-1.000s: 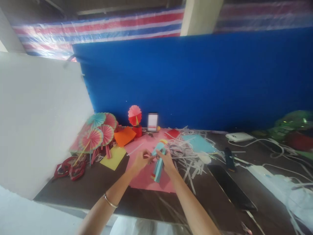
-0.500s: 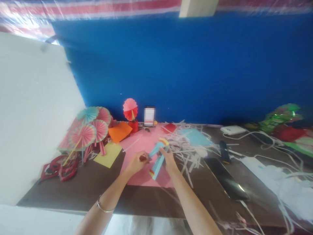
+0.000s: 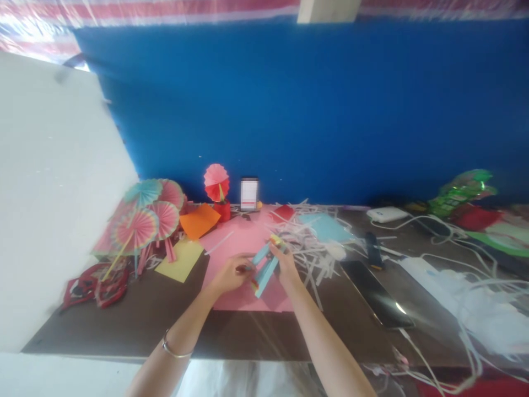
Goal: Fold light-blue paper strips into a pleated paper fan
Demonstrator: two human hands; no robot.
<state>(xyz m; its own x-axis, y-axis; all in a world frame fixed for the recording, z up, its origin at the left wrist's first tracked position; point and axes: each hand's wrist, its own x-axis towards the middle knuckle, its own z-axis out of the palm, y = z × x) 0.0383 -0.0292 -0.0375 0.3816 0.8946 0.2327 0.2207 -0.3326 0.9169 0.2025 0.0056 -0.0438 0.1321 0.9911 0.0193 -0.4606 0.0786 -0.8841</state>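
Bending into a narrow V, the folded blue paper [image 3: 268, 277] sits between the two hands, above the pink sheet [image 3: 243, 234]; from where I stand I can't tell if it touches. The right hand [image 3: 286, 268] has its fingers clamped on it near the bend. The left hand [image 3: 232, 275] curls its fingers beside the other limb, but whether they pinch it I can't tell. The folding itself looks done, I'd say, yet the two limbs stand apart, unjoined, and nothing is spread open. Just beyond lie white paper strips [image 3: 308, 255], a flat blue sheet [image 3: 326, 227] and, to the left, yellow paper [image 3: 179, 262]. Farther left, several pleated fans [image 3: 134, 229] look finished, near the left end of the desk [image 3: 165, 314]
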